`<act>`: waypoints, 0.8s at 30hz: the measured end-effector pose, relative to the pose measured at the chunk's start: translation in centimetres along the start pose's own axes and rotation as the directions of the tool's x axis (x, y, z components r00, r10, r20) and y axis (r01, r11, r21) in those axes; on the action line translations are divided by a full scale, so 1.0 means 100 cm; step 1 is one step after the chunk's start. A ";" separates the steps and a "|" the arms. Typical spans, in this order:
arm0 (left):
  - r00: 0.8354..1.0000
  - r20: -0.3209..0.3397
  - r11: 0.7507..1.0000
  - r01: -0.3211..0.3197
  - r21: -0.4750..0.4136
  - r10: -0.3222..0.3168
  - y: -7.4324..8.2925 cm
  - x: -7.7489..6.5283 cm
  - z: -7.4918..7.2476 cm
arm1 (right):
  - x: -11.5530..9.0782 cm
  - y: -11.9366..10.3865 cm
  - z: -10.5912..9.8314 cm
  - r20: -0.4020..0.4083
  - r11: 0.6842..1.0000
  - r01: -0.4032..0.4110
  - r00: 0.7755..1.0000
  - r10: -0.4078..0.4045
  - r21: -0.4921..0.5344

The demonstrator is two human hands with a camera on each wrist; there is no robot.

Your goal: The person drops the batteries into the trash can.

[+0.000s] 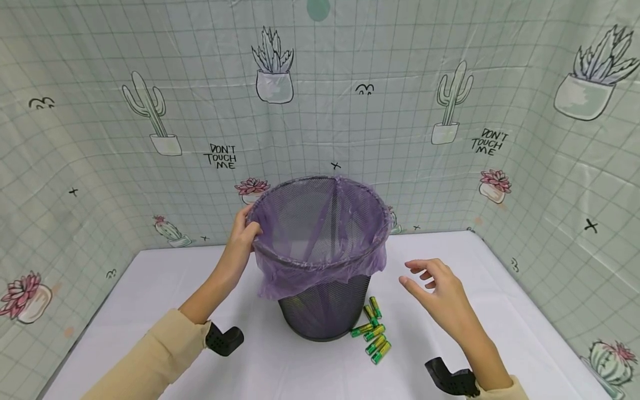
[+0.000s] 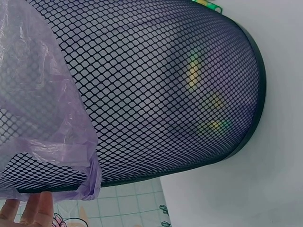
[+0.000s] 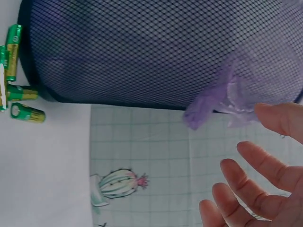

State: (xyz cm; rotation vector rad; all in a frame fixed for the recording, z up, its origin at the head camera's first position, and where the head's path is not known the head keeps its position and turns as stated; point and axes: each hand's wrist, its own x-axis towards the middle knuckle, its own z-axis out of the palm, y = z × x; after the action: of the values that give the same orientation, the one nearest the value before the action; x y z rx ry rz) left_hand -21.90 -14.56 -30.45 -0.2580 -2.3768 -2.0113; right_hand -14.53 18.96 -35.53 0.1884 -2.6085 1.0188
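Note:
A black wire-mesh wastebasket (image 1: pixel 325 311) stands upright, lined with a thin purple plastic bag (image 1: pixel 295 280) folded over its rim. My left hand (image 1: pixel 245 233) grips the rim at the left, thumb on the near side; in the left wrist view only some of its fingers (image 2: pixel 42 208) show against the bag's edge. To the right of the bin my right hand (image 1: pixel 442 294) hovers, holding nothing, fingers loosely bent and apart. Several green-and-yellow batteries (image 1: pixel 375 332) lie by the bin's base at the right. Through the mesh, the left wrist view shows blurred yellow-green shapes (image 2: pixel 193 71); whether inside or behind, I cannot tell.
The bin and batteries rest on a white tabletop (image 1: pixel 190 361). Behind and at both sides hangs a pale green grid-patterned sheet (image 1: pixel 320 128) printed with potted plants. Black devices (image 1: pixel 225 340) are strapped at both wrists.

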 end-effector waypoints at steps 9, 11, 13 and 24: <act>1.000 -0.002 1.000 0.002 -0.004 -0.002 -0.001 0.000 0.000 | -0.012 0.016 0.022 0.044 0.997 -0.071 0.997 0.070 0.029; 1.000 -0.003 1.000 0.002 -0.005 -0.002 0.000 0.000 0.000 | -0.014 0.019 0.027 0.064 0.994 -0.103 0.993 0.101 0.034; 1.000 -0.005 1.000 0.001 -0.004 -0.002 0.000 0.001 0.000 | -0.016 0.023 0.032 0.082 0.990 -0.135 0.988 0.131 0.043; 1.000 -0.007 1.000 0.005 0.010 -0.005 0.000 0.000 0.000 | -0.021 0.041 0.056 0.153 0.970 -0.233 0.963 0.220 0.071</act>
State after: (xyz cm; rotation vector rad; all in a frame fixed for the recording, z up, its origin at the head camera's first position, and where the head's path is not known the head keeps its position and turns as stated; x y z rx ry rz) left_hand -21.94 -14.56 -30.41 -0.2450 -2.3858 -1.9983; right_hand -15.02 18.17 -42.77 -0.0186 -2.7651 1.2426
